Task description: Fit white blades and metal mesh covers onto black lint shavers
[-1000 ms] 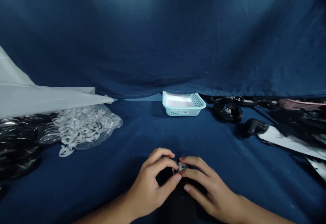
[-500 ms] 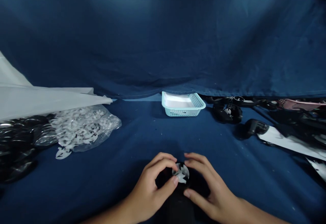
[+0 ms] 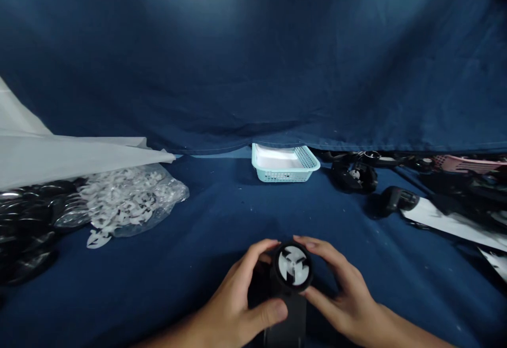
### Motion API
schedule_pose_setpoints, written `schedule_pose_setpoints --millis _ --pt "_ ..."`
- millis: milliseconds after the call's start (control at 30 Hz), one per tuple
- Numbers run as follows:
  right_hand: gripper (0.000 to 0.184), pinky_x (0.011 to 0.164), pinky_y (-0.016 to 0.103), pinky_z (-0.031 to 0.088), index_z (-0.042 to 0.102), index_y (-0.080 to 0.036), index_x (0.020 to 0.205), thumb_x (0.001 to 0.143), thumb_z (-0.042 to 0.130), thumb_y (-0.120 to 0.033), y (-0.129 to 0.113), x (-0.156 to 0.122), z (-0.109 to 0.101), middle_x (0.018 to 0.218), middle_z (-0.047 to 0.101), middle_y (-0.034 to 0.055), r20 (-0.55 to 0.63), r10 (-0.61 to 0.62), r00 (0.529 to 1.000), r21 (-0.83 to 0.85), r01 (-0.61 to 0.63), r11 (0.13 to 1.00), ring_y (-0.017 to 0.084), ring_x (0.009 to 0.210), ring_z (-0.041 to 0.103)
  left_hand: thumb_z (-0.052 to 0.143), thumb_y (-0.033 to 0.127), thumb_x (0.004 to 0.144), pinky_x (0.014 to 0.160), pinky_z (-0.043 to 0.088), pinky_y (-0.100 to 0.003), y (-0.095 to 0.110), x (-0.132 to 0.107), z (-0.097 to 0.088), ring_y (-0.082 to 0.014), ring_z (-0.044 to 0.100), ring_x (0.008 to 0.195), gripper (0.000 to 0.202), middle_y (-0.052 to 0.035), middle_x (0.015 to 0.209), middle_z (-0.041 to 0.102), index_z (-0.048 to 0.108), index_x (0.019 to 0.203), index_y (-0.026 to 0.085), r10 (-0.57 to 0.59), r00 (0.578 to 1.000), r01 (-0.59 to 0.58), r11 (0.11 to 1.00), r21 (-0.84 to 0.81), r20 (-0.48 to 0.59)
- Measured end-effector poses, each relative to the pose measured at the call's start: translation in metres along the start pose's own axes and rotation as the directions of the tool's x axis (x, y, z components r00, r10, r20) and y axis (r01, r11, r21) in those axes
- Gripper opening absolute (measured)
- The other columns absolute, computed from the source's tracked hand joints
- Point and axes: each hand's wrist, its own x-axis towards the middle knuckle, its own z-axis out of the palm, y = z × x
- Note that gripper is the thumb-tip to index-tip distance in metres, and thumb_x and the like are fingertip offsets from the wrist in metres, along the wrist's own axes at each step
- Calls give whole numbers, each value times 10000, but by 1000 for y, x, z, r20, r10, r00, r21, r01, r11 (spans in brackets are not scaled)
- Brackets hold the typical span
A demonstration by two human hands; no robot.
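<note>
Both hands hold one black device (image 3: pixel 288 306) low in the middle of the view, above the blue cloth. Its round end (image 3: pixel 292 266) faces me and carries a white fan-shaped disc. My left hand (image 3: pixel 241 300) wraps its left side, thumb across the body below the round end. My right hand (image 3: pixel 340 298) cups its right side, fingers curled over the top of the round end.
A clear bag of white fan-shaped pieces (image 3: pixel 127 200) lies at the left, beside dark shiny parts (image 3: pixel 27 221) under a white sheet (image 3: pixel 59 152). A pale blue basket (image 3: pixel 284 162) stands at the back. Black devices (image 3: pixel 354 174) and papers (image 3: pixel 451 221) crowd the right.
The black device has tipped up so that its round end with the white disc faces me. My fingers have moved from pinching the disc to gripping the device's sides.
</note>
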Motion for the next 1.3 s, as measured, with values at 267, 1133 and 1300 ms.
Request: schedule_pose_setpoints --millis 267,1133,1300 --pt "547 1081 390 472 415 -254 1397 904 527 -43 3 33 -54 1457 477 120 102 -90 991 -196 109 975 219 1347 478 770 291 775 1004 433 -434 16 43 34 -283 616 1130 747 -143 1211 656 404 1417 179 -105 985 166 812 -560 139" --pt "479 1076 660 281 584 -179 1235 817 459 18 18 5 -62 1591 209 158 -147 -136 980 -624 15 781 385 1432 270 685 318 868 1098 350 -434 -4 98 72 -292 504 1300 665 -126 1410 550 357 1440 234 -57 998 35 853 -520 -25" --pt "541 1084 647 257 560 -216 1302 828 453 21 21 6 -59 1610 176 140 -118 -148 982 -695 24 718 380 1437 267 666 315 884 1093 364 -427 -5 99 72 -287 493 1314 667 -117 1432 529 332 1457 249 -69 997 46 882 -469 -34"
